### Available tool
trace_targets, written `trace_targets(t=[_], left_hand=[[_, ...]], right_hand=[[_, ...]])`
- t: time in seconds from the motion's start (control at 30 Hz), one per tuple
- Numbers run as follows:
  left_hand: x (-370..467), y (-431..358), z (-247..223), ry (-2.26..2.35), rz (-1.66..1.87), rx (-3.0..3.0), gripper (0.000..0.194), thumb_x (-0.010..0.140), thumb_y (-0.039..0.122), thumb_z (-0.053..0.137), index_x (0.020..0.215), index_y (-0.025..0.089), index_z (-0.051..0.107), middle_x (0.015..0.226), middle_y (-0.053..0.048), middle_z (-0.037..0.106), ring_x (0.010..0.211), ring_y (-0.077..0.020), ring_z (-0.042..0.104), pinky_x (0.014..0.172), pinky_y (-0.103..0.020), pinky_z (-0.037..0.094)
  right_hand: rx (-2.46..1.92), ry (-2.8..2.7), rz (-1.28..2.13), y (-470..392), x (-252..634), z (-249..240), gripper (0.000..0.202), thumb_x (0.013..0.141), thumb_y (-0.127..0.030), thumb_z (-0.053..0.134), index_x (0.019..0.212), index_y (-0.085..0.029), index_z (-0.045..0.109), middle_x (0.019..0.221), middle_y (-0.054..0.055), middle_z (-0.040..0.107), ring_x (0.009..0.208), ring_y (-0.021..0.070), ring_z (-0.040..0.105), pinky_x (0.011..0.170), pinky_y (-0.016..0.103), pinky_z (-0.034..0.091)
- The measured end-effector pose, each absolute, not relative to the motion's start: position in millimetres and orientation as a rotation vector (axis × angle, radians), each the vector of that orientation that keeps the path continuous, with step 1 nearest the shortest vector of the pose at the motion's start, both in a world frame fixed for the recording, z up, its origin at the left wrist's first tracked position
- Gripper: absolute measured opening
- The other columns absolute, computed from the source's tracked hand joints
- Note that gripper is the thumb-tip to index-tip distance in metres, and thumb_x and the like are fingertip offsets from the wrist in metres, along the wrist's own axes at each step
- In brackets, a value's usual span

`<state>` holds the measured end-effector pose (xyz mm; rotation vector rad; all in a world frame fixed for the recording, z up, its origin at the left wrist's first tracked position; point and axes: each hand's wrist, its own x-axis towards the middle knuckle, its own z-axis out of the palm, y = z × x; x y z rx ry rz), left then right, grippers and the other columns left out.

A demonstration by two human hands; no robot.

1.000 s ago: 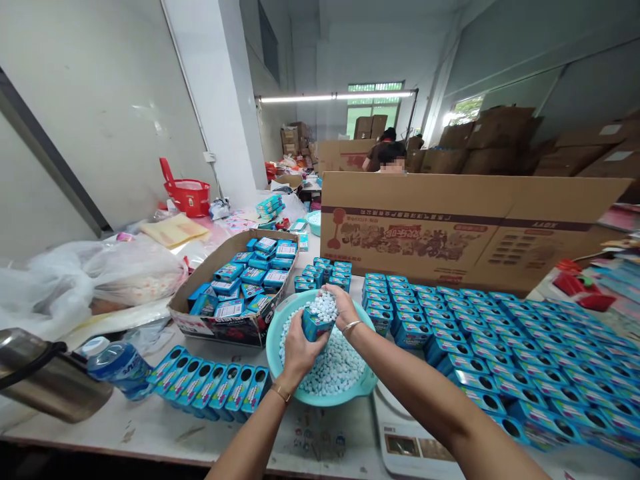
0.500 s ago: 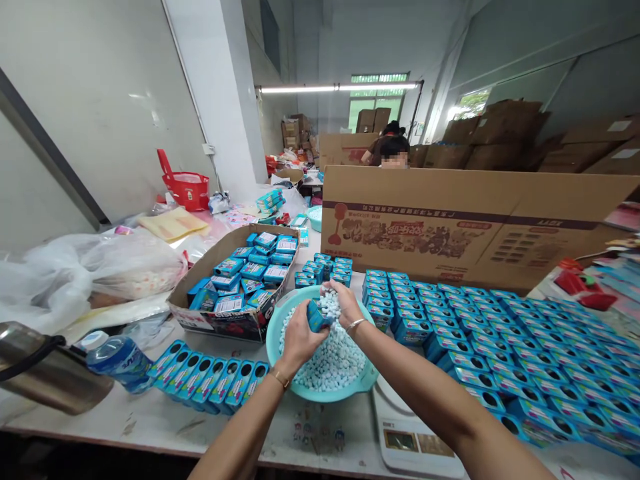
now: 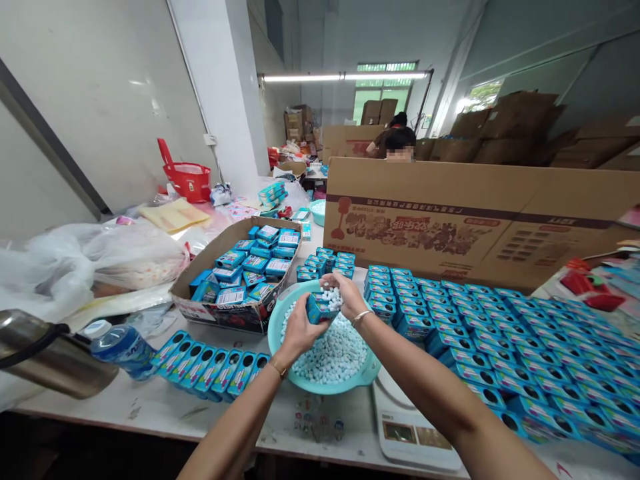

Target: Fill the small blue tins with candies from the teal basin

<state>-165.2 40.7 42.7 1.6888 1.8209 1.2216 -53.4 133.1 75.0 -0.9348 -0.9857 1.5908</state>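
My left hand (image 3: 299, 331) is closed around a small blue box (image 3: 317, 309), held tilted above a turquoise basin (image 3: 274, 345). Cupped at the box's side, my right hand (image 3: 349, 298) holds a handful of pale, round candy-like pieces (image 3: 331, 297) against its opening. Some pieces seem to be at the mouth of the box; its inside is mostly hidden. Many more pale pieces (image 3: 333, 357) fill the basin below both hands.
Blue boxes with dark round openings stand in rows at right (image 3: 480, 347) and front left (image 3: 210, 367). A carton (image 3: 183, 310) holds more boxes. A white scale (image 3: 393, 447), bottle (image 3: 123, 350) and steel flask (image 3: 65, 367) stand nearby. Two people are behind a cardboard sheet (image 3: 425, 180).
The box in my left hand has turned to show more of its side and opening. My right hand's handful looks smaller and lies closer against the box. The whole view has shifted slightly.
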Motion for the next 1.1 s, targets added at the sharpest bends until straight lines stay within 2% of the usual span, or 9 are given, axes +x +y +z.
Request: trace_targets(t=[0.23,0.43,0.6,0.67,0.77,0.83,0.9,1.0,1.1], left_hand=[[-166,37,43,1.769,1.254,1.630,0.069,0.064,0.028,0.077,0.127,0.019,0.050,0.119,-0.007,0.065,0.109,-0.0279,0.063,0.097,-0.042,0.049],[-164,34,38,1.709,1.280,1.606,0.070,0.065,0.029,0.077,0.128,0.017,0.048,0.122,-0.009,0.063,0.111,-0.0269,0.063,0.098,-0.040,0.049],[-190,22,38,1.716,1.245,1.654,0.072,0.066,0.033,0.077,0.130,0.018,0.047,0.124,-0.011,0.063,0.115,-0.0286,0.061,0.102,-0.042,0.047],[-202,18,44,1.810,1.128,1.747,0.070,0.067,0.032,0.076,0.129,0.019,0.048,0.126,-0.011,0.062,0.118,-0.0293,0.060,0.103,-0.041,0.046],[-206,17,54,2.001,0.716,1.912,0.064,0.065,0.026,0.073,0.125,0.020,0.052,0.124,-0.011,0.063,0.117,-0.0311,0.060,0.098,-0.039,0.048],[-198,21,58,2.064,0.384,1.970,0.061,0.063,0.021,0.072,0.121,0.019,0.054,0.119,-0.013,0.065,0.113,-0.0336,0.062,0.092,-0.039,0.049],[-188,29,58,2.074,0.195,1.982,0.060,0.062,0.020,0.071,0.120,0.017,0.055,0.118,-0.016,0.065,0.110,-0.0359,0.062,0.088,-0.040,0.049],[-179,40,54,2.053,0.182,1.975,0.059,0.065,0.023,0.070,0.121,0.017,0.054,0.120,-0.018,0.064,0.113,-0.0368,0.061,0.089,-0.040,0.048],[-181,44,48,2.022,0.271,1.937,0.059,0.064,0.023,0.071,0.121,0.017,0.054,0.123,-0.016,0.064,0.117,-0.0360,0.060,0.093,-0.040,0.048]], right_hand=[[-0.893,-1.069,1.571,120,-57,78,0.040,0.071,-0.058,0.075,0.066,-0.018,0.073,0.073,0.007,0.074,0.079,0.0209,0.068,0.085,0.034,0.049],[-0.910,-1.125,1.519,113,-61,76,0.042,0.072,-0.060,0.073,0.071,-0.018,0.073,0.081,0.007,0.075,0.088,0.0213,0.068,0.087,0.032,0.048],[-1.085,-1.216,1.504,127,-29,61,0.040,0.082,-0.059,0.061,0.092,-0.023,0.073,0.100,0.006,0.074,0.100,0.0244,0.066,0.083,0.035,0.049],[-1.235,-1.393,1.372,133,-13,45,0.025,0.079,-0.046,0.068,0.088,-0.024,0.073,0.104,0.006,0.073,0.108,0.0267,0.063,0.090,0.037,0.047],[-1.358,-1.540,1.253,137,-6,18,0.008,0.069,-0.026,0.076,0.074,-0.022,0.071,0.104,0.008,0.073,0.121,0.0307,0.056,0.107,0.040,0.034],[-1.387,-1.497,1.280,136,-12,3,0.007,0.069,-0.022,0.075,0.068,-0.022,0.069,0.101,0.009,0.074,0.124,0.0320,0.053,0.111,0.042,0.029],[-1.397,-1.435,1.315,132,-22,-7,0.010,0.075,-0.025,0.073,0.067,-0.022,0.068,0.097,0.008,0.074,0.122,0.0320,0.054,0.110,0.042,0.032],[-1.348,-1.298,1.388,124,-36,-13,0.016,0.088,-0.034,0.066,0.091,-0.020,0.071,0.110,0.007,0.070,0.113,0.0266,0.060,0.100,0.042,0.046],[-1.245,-1.132,1.467,118,-47,-12,0.033,0.095,-0.038,0.061,0.121,-0.018,0.061,0.125,0.009,0.062,0.106,0.0222,0.063,0.090,0.043,0.054]])
